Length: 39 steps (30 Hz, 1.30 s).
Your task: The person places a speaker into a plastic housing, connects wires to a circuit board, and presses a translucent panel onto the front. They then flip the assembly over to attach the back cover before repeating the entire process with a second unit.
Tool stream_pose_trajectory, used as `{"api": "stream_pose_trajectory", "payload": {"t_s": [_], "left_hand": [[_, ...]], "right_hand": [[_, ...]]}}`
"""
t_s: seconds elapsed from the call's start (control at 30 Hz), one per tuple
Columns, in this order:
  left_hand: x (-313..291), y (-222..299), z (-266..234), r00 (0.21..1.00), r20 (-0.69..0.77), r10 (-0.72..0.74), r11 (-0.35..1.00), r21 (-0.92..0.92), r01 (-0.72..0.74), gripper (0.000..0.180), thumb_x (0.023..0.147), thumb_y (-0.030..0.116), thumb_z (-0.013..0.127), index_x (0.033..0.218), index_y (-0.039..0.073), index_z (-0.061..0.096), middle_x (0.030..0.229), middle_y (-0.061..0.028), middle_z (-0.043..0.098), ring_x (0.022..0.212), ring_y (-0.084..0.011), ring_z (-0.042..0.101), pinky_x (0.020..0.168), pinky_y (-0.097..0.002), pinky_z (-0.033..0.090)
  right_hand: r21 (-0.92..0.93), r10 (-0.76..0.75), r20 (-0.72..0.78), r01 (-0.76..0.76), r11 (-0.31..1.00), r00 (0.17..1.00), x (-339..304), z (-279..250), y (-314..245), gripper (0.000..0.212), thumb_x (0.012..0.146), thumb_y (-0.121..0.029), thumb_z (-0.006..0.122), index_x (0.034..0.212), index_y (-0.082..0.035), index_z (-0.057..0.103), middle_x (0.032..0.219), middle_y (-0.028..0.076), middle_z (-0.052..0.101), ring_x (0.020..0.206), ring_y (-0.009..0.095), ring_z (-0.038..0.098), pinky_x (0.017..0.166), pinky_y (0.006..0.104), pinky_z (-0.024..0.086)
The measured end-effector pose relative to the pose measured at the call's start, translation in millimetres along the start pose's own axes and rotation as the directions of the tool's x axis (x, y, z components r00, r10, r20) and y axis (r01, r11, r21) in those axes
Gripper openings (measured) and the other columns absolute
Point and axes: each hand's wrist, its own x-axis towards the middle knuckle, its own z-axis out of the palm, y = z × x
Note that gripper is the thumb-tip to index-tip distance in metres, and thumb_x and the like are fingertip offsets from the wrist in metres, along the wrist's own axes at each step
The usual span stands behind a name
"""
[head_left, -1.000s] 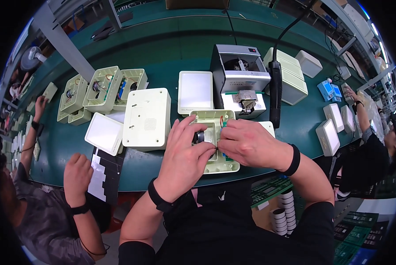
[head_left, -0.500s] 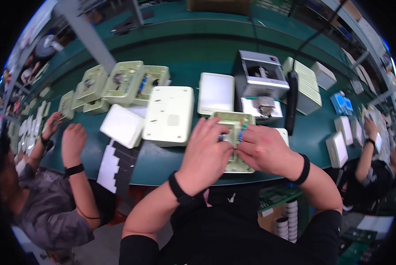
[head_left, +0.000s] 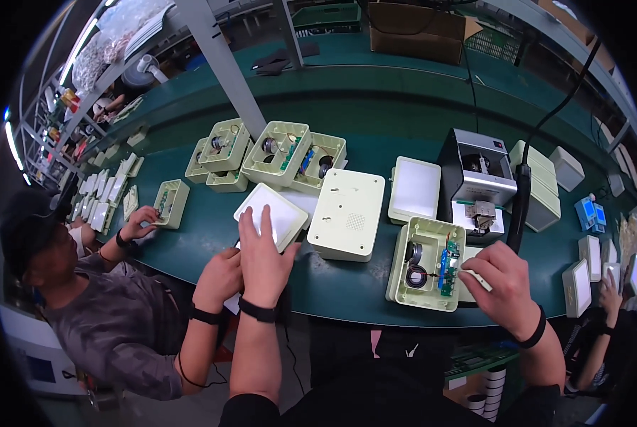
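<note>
My left hand (head_left: 267, 249) is stretched over a white-faced cream cover (head_left: 290, 208), fingers spread and nothing gripped. In front of me stands an open cream housing (head_left: 401, 293). Inside it are round black speakers (head_left: 416, 276), a green circuit board (head_left: 450, 265) and a blue part (head_left: 443, 267). Just right of this housing, my right hand (head_left: 507, 288) is closed, with a small pale cream strip (head_left: 479, 280) pinched in its fingers. Between the cover and the housing lies a cream shell (head_left: 347, 217) with a speaker grille. A co-worker's hand (head_left: 219, 281) is close beside my left hand.
Several open housings (head_left: 275, 153) are stacked at the far left. Another white-faced cover (head_left: 414, 188) lies beside a grey-black machine (head_left: 478, 167). A thick black cable (head_left: 521, 206) hangs to its right, before stacked cream boxes (head_left: 542, 192). Co-workers sit on both sides.
Both hands have left the housing's interior. My left hand has moved left to the white-faced cover, my right hand to the right with the strip. The view has shifted too.
</note>
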Motion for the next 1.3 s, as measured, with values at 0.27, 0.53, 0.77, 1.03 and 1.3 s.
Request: {"api": "stream_pose_trajectory", "payload": {"t_s": [0.27,0.53,0.77,1.03,1.3], "left_hand": [[2,-30,28,0.971,0.239,0.004,0.986,0.159,-0.043,0.069,0.086,0.011,0.083,0.149,0.004,0.056,0.162,-0.0281,0.042,0.152,-0.0527,0.035,0.117,-0.053,0.045],[-11,-35,5,0.998,-0.032,0.046,0.998,-0.038,-0.047,0.047,0.1,0.0,0.06,0.147,-0.002,0.056,0.145,-0.0297,0.06,0.14,-0.0556,0.05,0.117,-0.0515,0.045],[-43,12,-49,0.949,-0.185,-0.256,0.612,-0.791,0.011,0.034,0.112,0.007,0.051,0.144,-0.003,0.055,0.144,-0.0211,0.063,0.137,-0.0404,0.06,0.109,-0.0502,0.057],[-58,100,-55,0.985,0.156,-0.07,-0.229,-0.964,0.137,0.049,0.116,0.024,0.048,0.158,0.001,0.037,0.154,-0.02,0.053,0.134,-0.0358,0.063,0.106,-0.0574,0.06],[-85,131,-21,0.983,0.083,0.162,-0.05,-0.995,0.092,0.051,0.115,0.026,0.051,0.158,0.003,0.039,0.155,-0.0177,0.053,0.137,-0.038,0.06,0.111,-0.063,0.054]], "right_hand": [[0.014,-0.077,0.023,0.077,0.997,0.997,3,6,-10,0.018,0.076,-0.005,0.087,0.09,-0.007,0.076,0.082,0.005,0.065,0.072,0.024,0.063,0.059,0.0368,0.048],[-0.011,-0.064,0.016,0.064,0.998,0.998,-4,0,-6,0.018,0.076,-0.005,0.087,0.09,-0.006,0.076,0.082,0.005,0.064,0.072,0.024,0.063,0.059,0.0367,0.048],[0.092,-0.079,-0.115,0.089,0.992,0.99,3,-13,-20,0.022,0.076,-0.002,0.086,0.094,-0.005,0.075,0.082,0.006,0.067,0.069,0.023,0.065,0.056,0.0359,0.049],[0.414,-0.059,-0.254,0.163,0.895,0.965,28,3,-60,0.026,0.079,-0.001,0.086,0.103,-0.003,0.075,0.081,0.008,0.071,0.062,0.023,0.066,0.053,0.0333,0.05],[-0.001,-0.133,-0.237,0.136,0.991,0.962,31,-1,-54,0.028,0.085,0.0,0.082,0.112,-0.001,0.074,0.08,0.011,0.072,0.066,0.017,0.071,0.059,0.0299,0.056]]}}
